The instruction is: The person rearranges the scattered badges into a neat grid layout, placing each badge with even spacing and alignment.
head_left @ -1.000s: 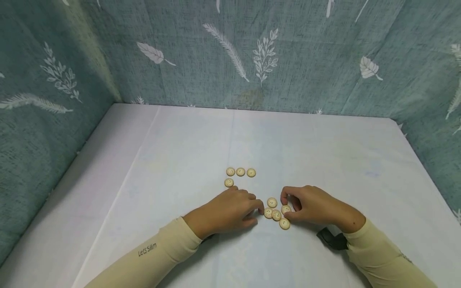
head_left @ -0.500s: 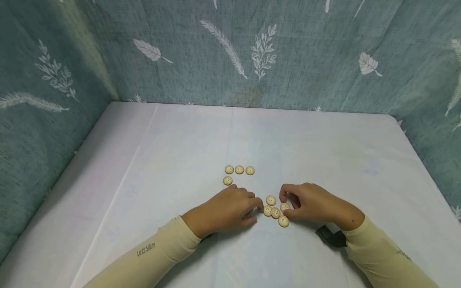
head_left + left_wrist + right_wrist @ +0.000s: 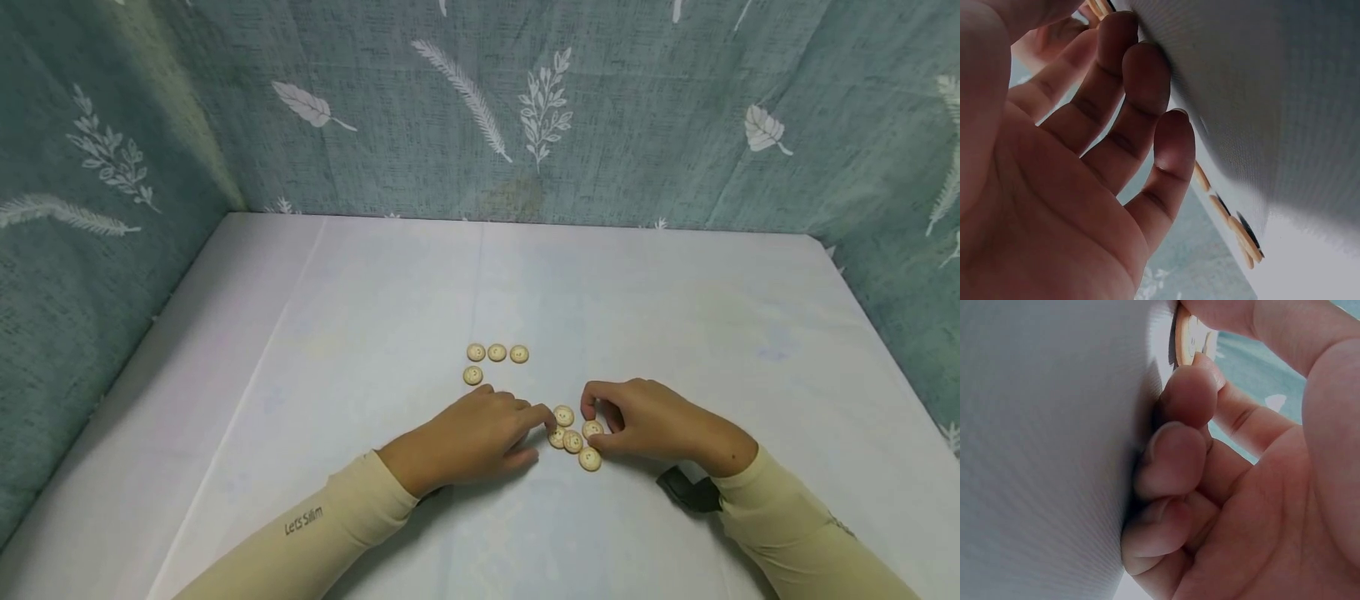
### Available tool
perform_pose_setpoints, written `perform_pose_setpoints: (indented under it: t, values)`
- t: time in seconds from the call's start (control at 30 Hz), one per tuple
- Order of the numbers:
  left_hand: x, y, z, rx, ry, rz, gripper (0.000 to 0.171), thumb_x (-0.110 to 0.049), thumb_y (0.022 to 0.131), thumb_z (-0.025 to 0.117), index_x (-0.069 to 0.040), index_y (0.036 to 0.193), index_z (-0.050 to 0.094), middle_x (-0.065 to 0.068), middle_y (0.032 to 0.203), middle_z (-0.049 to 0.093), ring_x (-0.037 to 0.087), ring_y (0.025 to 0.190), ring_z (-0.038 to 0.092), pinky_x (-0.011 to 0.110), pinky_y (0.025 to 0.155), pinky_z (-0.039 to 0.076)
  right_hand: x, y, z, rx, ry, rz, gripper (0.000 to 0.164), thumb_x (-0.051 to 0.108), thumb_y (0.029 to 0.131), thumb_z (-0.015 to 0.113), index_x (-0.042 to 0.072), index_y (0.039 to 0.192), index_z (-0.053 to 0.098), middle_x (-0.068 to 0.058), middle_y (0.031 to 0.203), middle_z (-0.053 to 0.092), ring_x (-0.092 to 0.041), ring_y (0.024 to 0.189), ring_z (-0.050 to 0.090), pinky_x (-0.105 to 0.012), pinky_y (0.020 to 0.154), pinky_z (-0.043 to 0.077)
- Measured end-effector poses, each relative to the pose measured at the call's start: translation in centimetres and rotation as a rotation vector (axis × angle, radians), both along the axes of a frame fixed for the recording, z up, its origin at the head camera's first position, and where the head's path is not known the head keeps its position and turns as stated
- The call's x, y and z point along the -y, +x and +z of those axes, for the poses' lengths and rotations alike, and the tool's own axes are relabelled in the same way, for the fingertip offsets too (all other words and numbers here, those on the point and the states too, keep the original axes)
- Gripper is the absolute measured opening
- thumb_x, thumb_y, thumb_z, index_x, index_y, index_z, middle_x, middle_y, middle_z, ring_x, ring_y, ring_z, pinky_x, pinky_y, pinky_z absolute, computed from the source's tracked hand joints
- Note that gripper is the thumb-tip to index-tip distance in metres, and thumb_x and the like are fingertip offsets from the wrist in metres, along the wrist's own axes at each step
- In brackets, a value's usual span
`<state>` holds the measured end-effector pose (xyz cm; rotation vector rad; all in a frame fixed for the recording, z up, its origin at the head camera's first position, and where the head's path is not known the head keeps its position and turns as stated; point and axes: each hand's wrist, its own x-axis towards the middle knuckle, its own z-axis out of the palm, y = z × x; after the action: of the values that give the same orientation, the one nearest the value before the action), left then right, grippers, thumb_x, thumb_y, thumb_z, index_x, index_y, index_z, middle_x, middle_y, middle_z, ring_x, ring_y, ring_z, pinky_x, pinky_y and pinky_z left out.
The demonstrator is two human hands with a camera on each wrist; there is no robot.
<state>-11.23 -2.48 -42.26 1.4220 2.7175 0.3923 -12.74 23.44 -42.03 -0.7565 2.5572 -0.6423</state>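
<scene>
Fingers [image 3: 597,391] of our R hand [image 3: 652,421] pinch one btn [image 3: 593,430] betw. thumb & index, the other three bent in. Our L hand [image 3: 476,433] rests its index tip over the edge of a second btn [image 3: 557,440] (partly hiding it), remaining fingers loosely bent. Three more lie w/ these: upper btn [image 3: 564,415], middle btn [image 3: 573,442], lower btn [image 3: 590,460], all close tog. Farther back-left we've a row of 3 btns [image 3: 497,352] plus a corner btn [image 3: 472,375] nearside of its left end, just beyond our L knuckles. White cloth [image 3: 675,308] beneath; green leaf-print drape [image 3: 637,125] walls off the back & sides. Black strap [image 3: 688,493] shows by our R sleeve [image 3: 795,533]. In the L-wrist view, our own fingers block most of the nearer btns.
</scene>
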Motion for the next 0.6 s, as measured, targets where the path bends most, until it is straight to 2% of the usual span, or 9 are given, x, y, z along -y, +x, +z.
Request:
perform_pose_setpoints:
  t: [0.13, 0.37, 0.6]
  values:
    - [0.11, -0.07, 0.11, -0.020, -0.011, -0.017, 0.030, -0.028, 0.091, 0.069, -0.027, 0.121, 0.067, -0.012, 0.072, 0.058, 0.006, 0.069, 0.053, 0.027, 0.064, 0.040, 0.07, -0.08, 0.15, 0.005, 0.002, 0.003, 0.023, 0.024, 0.083, 0.077, 0.025, 0.093, 0.057, 0.013, 0.063, 0.048, 0.000, 0.054, 0.044, -0.021, 0.054, 0.037]
    - [0.13, -0.14, 0.31, -0.044, -0.051, -0.021, 0.034, -0.030, 0.090, 0.071, -0.033, 0.123, 0.069, -0.010, 0.081, 0.065, 0.009, 0.074, 0.059, 0.026, 0.062, 0.038, 0.16, -0.34, 0.34, -0.024, -0.006, 0.019, 0.023, 0.024, 0.082, 0.078, 0.025, 0.092, 0.057, 0.014, 0.062, 0.047, 0.001, 0.054, 0.043, -0.020, 0.054, 0.036]
    - [0.19, -0.07, 0.14, -0.021, -0.038, -0.024, 0.030, -0.028, 0.091, 0.069, -0.033, 0.121, 0.070, -0.010, 0.084, 0.067, 0.008, 0.075, 0.060, 0.025, 0.063, 0.037, 0.22, -0.11, 0.40, 0.004, -0.002, 0.007, 0.023, 0.023, 0.082, 0.078, 0.024, 0.092, 0.058, 0.013, 0.063, 0.047, 0.000, 0.054, 0.044, -0.020, 0.054, 0.036]
